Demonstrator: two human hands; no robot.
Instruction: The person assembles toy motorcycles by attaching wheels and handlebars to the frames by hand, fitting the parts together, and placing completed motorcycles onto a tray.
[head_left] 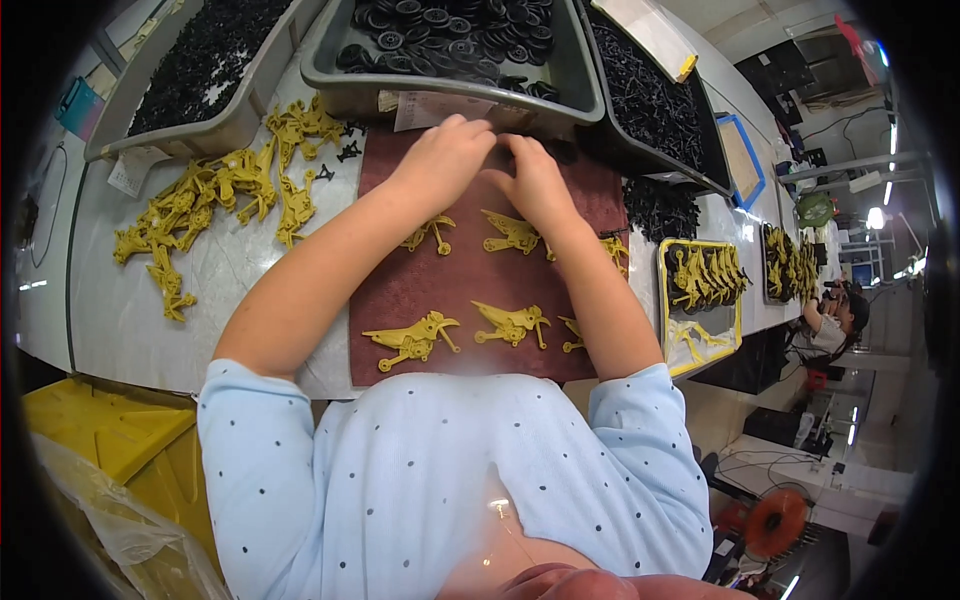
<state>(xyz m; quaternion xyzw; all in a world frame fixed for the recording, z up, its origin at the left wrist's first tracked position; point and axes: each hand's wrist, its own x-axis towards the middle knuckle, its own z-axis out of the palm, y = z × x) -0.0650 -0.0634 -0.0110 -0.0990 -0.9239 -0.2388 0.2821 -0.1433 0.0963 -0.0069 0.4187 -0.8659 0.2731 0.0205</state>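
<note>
My left hand (447,160) and my right hand (537,182) meet at the far side of a dark red mat (470,275), close to the front wall of a grey bin (450,103). The fingers of both are bent inward, their tips nearly together; whatever they pinch is hidden. Beneath my forearms, yellow plastic parts lie in two rows on the mat. One yellow part (412,340) is at the near left, another yellow part (512,323) beside it. A farther yellow part (512,232) lies below my hands. My forearms partly cover others.
Black wheel-like discs (450,45) fill the grey bin. Left of it, a grey tray (210,135) contains small black pieces; a black tray (650,100) at right holds more. Loose yellow parts (210,195) are heaped at left. A yellow-rimmed tray (738,310) stands right of the mat.
</note>
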